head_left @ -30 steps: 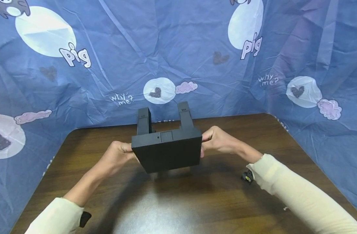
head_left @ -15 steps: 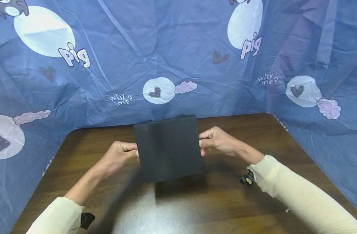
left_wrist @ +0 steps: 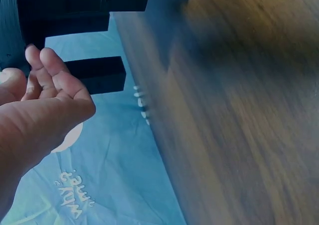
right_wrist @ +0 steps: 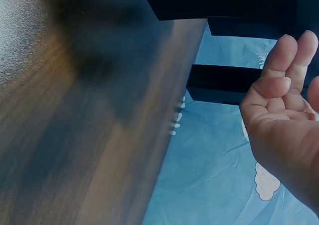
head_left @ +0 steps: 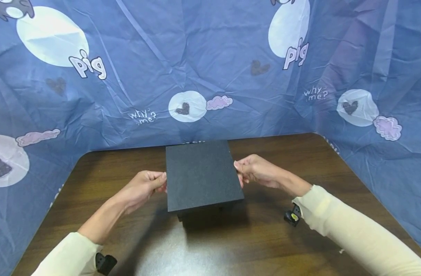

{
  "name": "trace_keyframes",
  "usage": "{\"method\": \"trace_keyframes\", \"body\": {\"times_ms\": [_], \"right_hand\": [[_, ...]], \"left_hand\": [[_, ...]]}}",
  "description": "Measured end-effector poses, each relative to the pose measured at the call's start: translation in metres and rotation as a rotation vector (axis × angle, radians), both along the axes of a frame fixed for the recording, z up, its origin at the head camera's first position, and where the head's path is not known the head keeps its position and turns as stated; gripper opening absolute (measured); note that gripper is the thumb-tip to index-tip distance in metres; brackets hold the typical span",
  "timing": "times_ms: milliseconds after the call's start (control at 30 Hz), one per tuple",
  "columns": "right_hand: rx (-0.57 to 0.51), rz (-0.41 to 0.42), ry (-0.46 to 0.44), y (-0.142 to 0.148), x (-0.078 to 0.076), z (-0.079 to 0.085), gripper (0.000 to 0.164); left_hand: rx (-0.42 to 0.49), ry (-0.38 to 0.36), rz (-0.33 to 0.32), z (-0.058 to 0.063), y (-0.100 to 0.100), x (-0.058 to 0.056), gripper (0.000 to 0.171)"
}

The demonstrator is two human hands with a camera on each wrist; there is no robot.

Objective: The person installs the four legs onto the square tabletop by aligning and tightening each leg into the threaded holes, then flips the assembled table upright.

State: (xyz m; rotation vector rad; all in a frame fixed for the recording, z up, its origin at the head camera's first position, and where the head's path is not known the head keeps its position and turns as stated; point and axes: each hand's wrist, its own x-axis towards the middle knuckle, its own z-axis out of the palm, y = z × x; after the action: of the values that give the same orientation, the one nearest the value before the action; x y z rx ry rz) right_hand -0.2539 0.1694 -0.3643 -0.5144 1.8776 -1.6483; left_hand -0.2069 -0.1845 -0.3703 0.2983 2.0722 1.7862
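A small black stand with a flat square top is held over the brown table, its top face turned up toward the head camera. Thick block-like legs extend down from it toward the tabletop; both wrist views show several of them. My left hand pinches the left edge of the top between thumb and fingers. On the opposite edge, my right hand has the same kind of pinch, with its fingers tucked under the panel. Most of the legs are hidden beneath the top in the head view.
The wood-grain table carries a dark shadow under the stand. A blue printed cloth hangs behind and along the sides. Black wrist devices show at both cream sleeves.
The stand has rotated in my hands: its legs pointed up and away at first, then its flat face tilted upward, and now the top faces up with the legs underneath.
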Motion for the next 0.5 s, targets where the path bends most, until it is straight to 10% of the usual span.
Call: {"method": "trace_keyframes", "body": {"times_ms": [500], "right_hand": [[0.091, 0.010, -0.010, 0.000, 0.011, -0.018, 0.048]], "left_hand": [[0.088, -0.109, -0.087, -0.017, -0.003, 0.003, 0.035]]}}
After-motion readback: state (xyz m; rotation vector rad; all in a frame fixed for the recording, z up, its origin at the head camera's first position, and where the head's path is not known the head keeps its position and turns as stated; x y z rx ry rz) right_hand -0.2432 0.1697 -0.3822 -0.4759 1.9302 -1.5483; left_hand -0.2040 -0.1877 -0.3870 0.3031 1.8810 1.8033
